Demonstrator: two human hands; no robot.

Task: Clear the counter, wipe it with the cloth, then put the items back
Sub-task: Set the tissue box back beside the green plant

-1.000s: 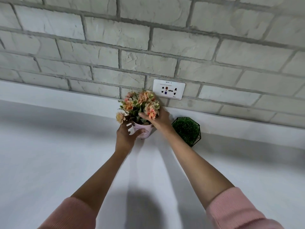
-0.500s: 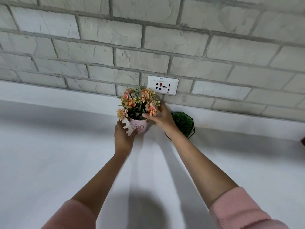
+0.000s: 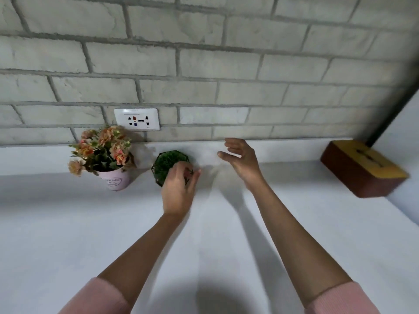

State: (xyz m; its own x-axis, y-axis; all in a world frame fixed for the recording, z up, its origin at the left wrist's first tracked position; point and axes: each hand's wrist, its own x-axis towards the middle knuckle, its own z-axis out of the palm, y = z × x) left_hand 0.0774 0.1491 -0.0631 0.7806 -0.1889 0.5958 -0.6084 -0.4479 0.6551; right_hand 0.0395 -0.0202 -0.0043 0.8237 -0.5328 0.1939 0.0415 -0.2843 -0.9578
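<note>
Against the back edge of the worktop (image 3: 68,223), the fingers (image 3: 192,175) of the left hand (image 3: 179,191) are curling around the near side of the green plant (image 3: 169,163) in its dark wire-frame holder, touching it. The right hand (image 3: 240,159) is hovering just beside the plant, its fingers spread wide and holding nothing. To the left, the pink flower pot (image 3: 115,179) is standing upright near the wall, under the wall socket (image 3: 136,119). Well apart on the right, a brown box (image 3: 362,169) with a yellow top is sitting near the corner. Pink sleeves (image 3: 99,298) are showing at both forearms.
</note>
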